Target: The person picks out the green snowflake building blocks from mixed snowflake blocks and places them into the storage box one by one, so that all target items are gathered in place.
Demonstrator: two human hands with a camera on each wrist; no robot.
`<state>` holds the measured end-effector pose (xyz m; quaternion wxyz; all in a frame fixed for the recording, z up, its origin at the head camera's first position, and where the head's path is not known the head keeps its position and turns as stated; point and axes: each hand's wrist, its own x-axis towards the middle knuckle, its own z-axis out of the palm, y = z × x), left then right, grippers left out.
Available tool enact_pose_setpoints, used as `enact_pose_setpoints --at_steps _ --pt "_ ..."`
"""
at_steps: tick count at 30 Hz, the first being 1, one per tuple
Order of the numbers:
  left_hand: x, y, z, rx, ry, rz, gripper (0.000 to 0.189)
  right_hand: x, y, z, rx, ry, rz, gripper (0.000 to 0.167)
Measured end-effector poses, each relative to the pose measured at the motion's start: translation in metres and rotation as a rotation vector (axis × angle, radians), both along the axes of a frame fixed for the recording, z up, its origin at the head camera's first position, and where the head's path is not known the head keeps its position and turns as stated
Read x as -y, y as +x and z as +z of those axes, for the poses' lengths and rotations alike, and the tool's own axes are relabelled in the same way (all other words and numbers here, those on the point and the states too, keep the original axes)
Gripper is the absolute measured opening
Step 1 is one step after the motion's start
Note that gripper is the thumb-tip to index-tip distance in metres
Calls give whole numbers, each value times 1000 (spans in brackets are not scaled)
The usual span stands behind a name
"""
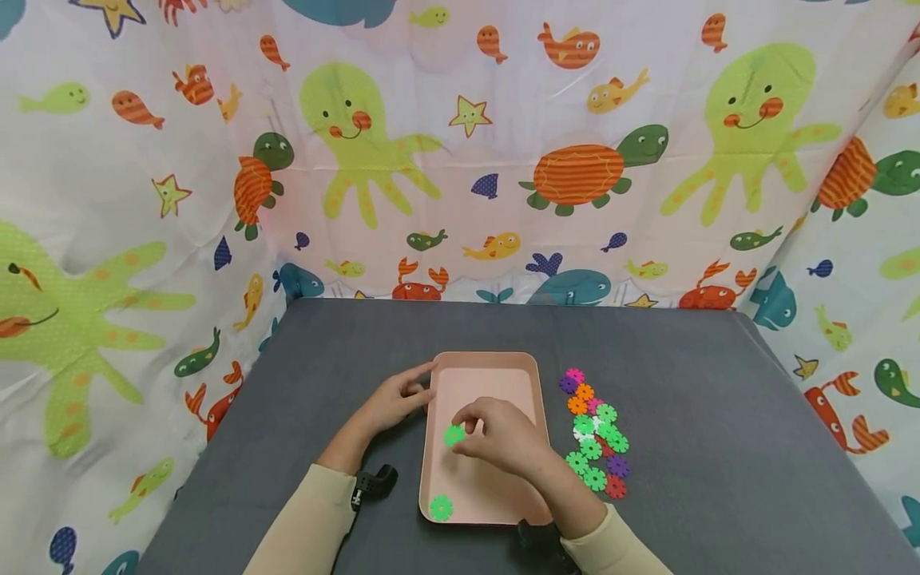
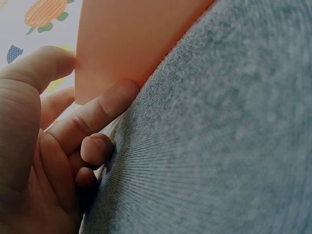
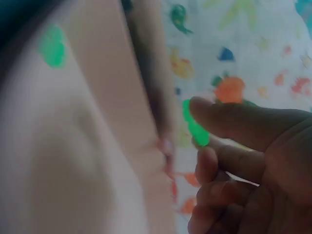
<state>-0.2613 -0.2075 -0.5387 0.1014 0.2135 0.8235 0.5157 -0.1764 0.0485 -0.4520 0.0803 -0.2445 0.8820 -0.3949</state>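
Observation:
My right hand [image 1: 503,439] pinches a green toothed disc [image 1: 454,435], like a small flower-shaped gear piece, between thumb and fingertip over the pink tray [image 1: 489,383]. In the right wrist view the held disc [image 3: 196,123] appears nearly edge-on, above the level of the tray rim. A second green disc [image 1: 442,508] lies in the tray's near left corner. At the tray's left side, my left hand [image 1: 391,403] touches the rim and outer wall with extended fingers. The left wrist view shows a fingertip [image 2: 124,92] against that wall, the lower fingers folded in.
Right of the tray lies a loose pile of toothed discs [image 1: 591,449], mostly green with some orange, purple, pink, red and white. A grey cloth [image 1: 704,447] covers the table. Behind it hangs a sea-animal print curtain [image 1: 460,184].

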Motion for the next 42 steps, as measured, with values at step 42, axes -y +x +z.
enact_pose_setpoints --at_steps 42 --pt "1 1 2 16 -4 0 60 -58 -20 17 38 -48 -132 23"
